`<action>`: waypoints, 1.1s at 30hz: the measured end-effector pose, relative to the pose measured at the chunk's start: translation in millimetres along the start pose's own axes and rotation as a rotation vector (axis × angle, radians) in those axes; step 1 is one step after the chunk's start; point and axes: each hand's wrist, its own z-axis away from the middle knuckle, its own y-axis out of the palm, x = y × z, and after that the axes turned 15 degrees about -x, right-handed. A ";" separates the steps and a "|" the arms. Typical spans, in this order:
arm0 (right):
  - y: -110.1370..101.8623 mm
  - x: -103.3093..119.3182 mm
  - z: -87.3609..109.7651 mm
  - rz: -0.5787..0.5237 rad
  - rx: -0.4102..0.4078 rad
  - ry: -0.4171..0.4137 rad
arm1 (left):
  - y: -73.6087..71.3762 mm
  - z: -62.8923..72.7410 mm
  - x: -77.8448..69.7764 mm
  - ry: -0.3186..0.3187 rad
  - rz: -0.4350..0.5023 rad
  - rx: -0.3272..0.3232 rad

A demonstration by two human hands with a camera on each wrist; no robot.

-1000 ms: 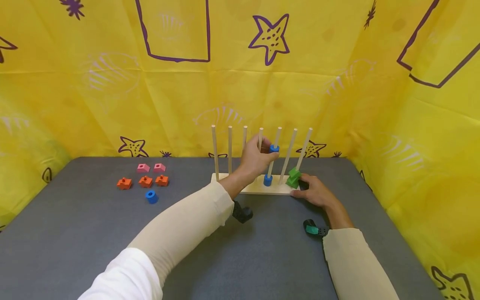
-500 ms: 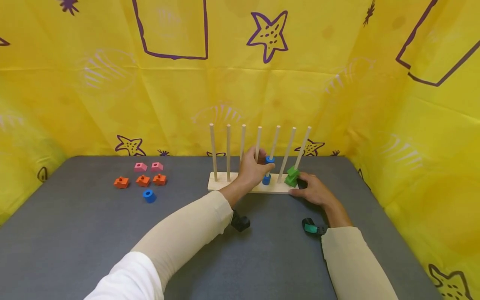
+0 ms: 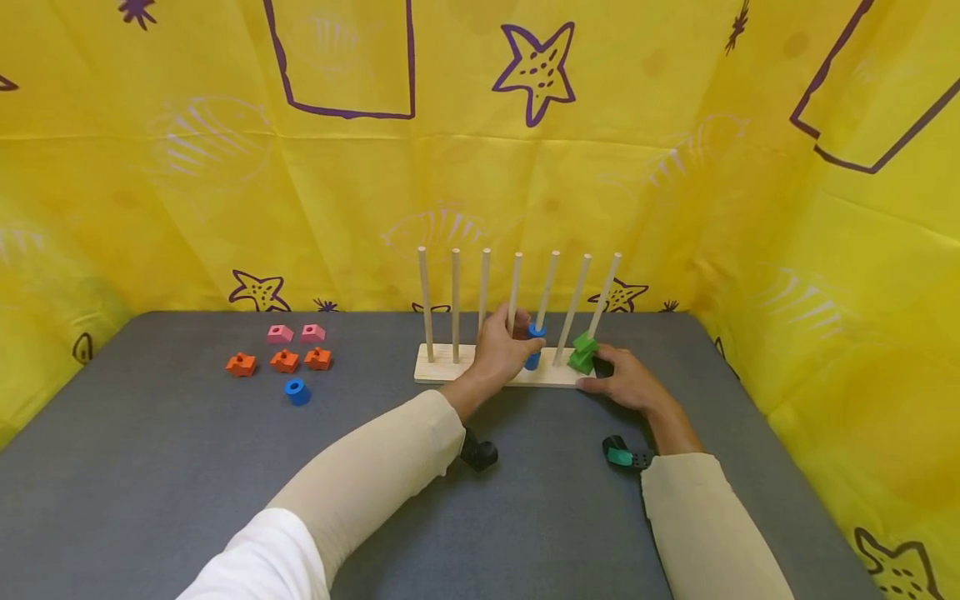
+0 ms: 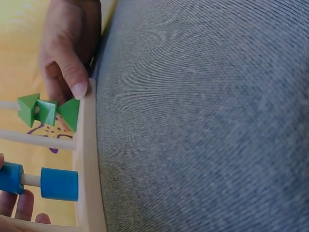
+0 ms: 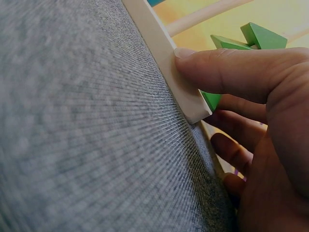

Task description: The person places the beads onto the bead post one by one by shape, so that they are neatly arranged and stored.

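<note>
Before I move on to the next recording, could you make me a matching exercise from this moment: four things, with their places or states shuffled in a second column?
1. Left hand
2. Right hand
3. Green pieces
4. Pink pieces

A. threaded on the rightmost peg
B. holding the upper blue cylinder
C. on the gray table, beyond the orange pieces
D. gripping the right end of the base

Pairs: 1-B; 2-D; 3-A; 4-C
</note>
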 end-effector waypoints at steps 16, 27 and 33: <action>0.8 -1.9 0.0 -0.013 -0.017 -0.034 | -3.6 3.4 5.9 -0.034 0.034 0.021; 4.4 3.4 -2.8 -0.005 -0.010 -0.058 | -31.1 14.9 -4.3 0.025 -0.057 -0.006; 2.4 0.9 2.1 0.025 -0.012 -0.023 | -56.2 29.8 -17.4 0.060 -0.012 0.035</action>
